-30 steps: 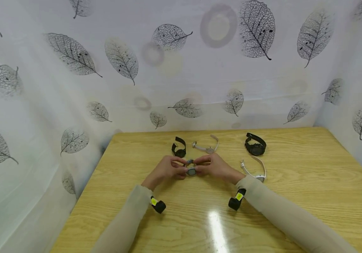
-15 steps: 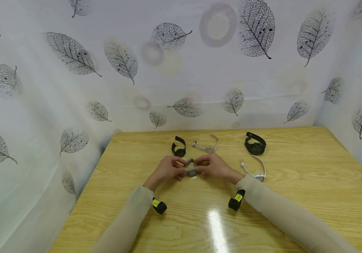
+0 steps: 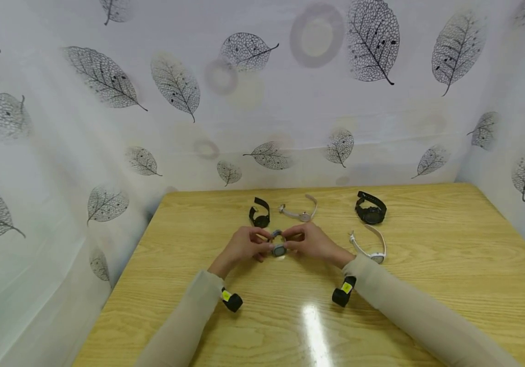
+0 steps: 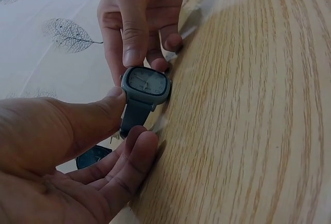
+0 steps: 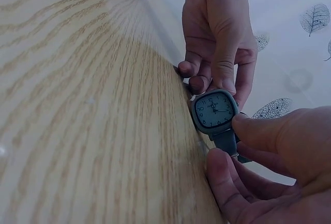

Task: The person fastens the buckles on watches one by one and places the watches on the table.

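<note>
Between the two hands is a grey-green wristwatch (image 3: 279, 250) with a rounded square face, its strap bent into a loop. My left hand (image 3: 243, 244) pinches the watch from the left, thumb at the case and fingers by the strap. From the right side, my right hand (image 3: 311, 243) pinches it too. Up close in the right wrist view, the watch face (image 5: 214, 111) shows numerals and hands, tilted up toward the camera. The dark strap (image 4: 136, 114) hangs behind the case in the left wrist view, partly hidden by fingers.
Behind the hands on the wooden table (image 3: 189, 316) lie a black watch (image 3: 260, 220) and a pale thin-strapped watch (image 3: 305, 216). Farther right are a large black watch (image 3: 372, 214) and a white watch (image 3: 376, 257), the latter beside the right forearm. A leaf-patterned curtain (image 3: 280, 117) borders the table.
The wristwatch has shifted very slightly to the right and toward the person. Both hands keep their grip at nearly the same spot.
</note>
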{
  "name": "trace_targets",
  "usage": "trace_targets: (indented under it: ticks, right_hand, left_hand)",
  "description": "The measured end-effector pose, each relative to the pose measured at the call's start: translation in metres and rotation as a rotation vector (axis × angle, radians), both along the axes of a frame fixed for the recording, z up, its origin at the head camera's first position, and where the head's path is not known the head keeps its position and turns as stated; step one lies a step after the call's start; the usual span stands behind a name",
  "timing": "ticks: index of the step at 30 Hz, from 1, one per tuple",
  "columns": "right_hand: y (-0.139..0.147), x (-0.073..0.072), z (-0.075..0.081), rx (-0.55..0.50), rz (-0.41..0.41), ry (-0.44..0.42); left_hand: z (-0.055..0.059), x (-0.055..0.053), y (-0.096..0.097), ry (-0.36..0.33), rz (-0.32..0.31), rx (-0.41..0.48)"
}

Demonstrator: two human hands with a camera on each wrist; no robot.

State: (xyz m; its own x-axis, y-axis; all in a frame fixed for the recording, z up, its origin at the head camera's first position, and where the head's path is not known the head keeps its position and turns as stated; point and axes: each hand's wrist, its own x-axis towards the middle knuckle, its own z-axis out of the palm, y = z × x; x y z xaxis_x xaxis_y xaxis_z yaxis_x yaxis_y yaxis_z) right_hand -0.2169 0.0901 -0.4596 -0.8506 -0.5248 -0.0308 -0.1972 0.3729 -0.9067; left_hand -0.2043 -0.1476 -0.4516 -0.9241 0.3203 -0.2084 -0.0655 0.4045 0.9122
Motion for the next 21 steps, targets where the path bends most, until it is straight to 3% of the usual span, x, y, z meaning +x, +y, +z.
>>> trace_targets:
  ticks: [9, 17, 21]
  right_hand:
    - [-0.0004, -0.0008, -0.0017, 0.005, 0.003, 0.008]
    - [0.0015, -0.0005, 0.0002, -0.015, 0.024, 0.023]
    - [0.0036, -0.0015, 0.0036, -0.028, 0.014, 0.013]
  left_hand:
    - [0.0017, 0.0016, -0.0010, 0.011, -0.007, 0.001]
    - [-0.0039, -0.0018, -0.0056, 0.023, -0.041, 0.025]
    - [-0.0065, -0.0030, -0.0094, 0.027, -0.019, 0.066]
